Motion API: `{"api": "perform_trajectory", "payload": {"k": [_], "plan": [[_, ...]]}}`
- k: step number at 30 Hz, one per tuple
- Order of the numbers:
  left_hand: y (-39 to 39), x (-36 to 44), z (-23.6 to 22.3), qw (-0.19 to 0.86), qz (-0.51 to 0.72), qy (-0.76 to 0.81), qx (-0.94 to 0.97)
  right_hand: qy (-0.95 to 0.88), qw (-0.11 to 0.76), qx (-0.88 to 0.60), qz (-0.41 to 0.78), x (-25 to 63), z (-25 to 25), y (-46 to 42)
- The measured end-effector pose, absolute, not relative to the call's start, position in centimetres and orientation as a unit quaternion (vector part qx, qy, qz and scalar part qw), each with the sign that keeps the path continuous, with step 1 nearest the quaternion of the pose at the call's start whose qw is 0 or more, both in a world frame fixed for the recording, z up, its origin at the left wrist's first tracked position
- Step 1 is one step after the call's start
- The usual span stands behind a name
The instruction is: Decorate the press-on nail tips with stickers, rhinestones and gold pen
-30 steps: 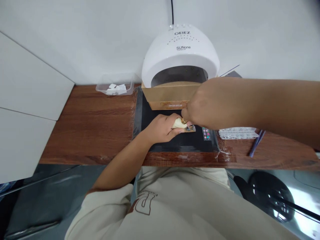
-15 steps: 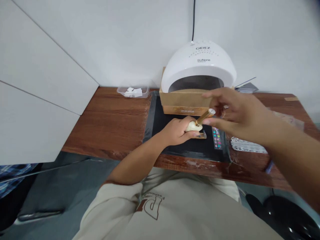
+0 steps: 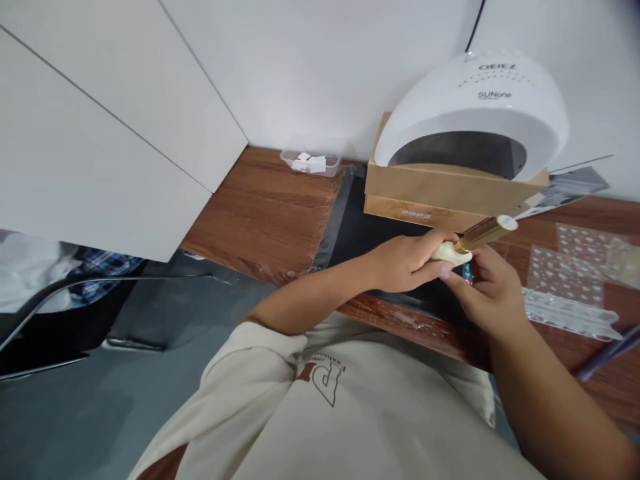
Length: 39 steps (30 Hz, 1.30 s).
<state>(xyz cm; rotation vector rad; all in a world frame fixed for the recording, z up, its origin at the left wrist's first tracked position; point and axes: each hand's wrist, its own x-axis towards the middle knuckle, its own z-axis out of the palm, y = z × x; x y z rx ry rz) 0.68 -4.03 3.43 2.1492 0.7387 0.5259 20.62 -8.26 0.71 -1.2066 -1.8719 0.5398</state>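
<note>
My left hand (image 3: 407,260) is closed round a small cream bottle (image 3: 450,253) with a long gold cap (image 3: 486,232) that slants up to the right. It holds the bottle just above the black mat (image 3: 360,227). My right hand (image 3: 484,288) sits right below the bottle with its fingers bent together. Its fingertips meet my left fingers at a small glittery sticker piece (image 3: 467,270). What the right fingers pinch is hidden.
A white nail lamp (image 3: 500,113) stands on a cardboard box (image 3: 440,187) at the back of the wooden table (image 3: 270,207). Clear sticker sheets (image 3: 565,280) and a purple tool (image 3: 605,353) lie at the right. A clear tray (image 3: 310,160) sits by the wall.
My right hand let go of the gold cap and dropped below the bottle, beside my left fingers. The view swung to the left.
</note>
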Motion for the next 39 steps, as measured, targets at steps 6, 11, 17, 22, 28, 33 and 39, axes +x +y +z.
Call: {"api": "perform_trajectory", "payload": {"k": [6, 11, 17, 22, 28, 33, 39], "plan": [[-5.8, 1.0, 4.8, 0.441, 0.208, 0.286, 0.825, -0.771, 0.404, -0.481, 0.106, 20.6, 2.1, -9.1], [-8.0, 1.1, 4.4, 0.443, 0.212, 0.308, 0.815, -0.762, 0.41, -0.492, 0.094, 20.2, 2.0, -11.3], [-11.4, 0.5, 2.7, 0.423, 0.245, 0.306, 0.817, -0.759, 0.402, -0.481, 0.175, 19.9, 0.6, -14.7], [-12.1, -1.3, 2.2, 0.37, 0.31, 0.355, 0.801, -0.746, 0.339, -0.53, 0.219, 20.5, -0.9, -15.4], [-10.5, -0.3, 4.2, 0.335, 0.25, 0.321, 0.85, -0.783, 0.237, -0.542, 0.193, 20.8, -2.0, -13.8], [-8.0, 1.2, 6.1, 0.244, 0.163, 0.296, 0.909, -0.793, 0.217, -0.538, 0.183, 20.2, -1.9, -12.9], [-4.4, 2.2, 8.7, 0.063, -0.035, 0.166, 0.984, -0.796, 0.194, -0.544, 0.18, 20.1, -1.7, -12.5]]}}
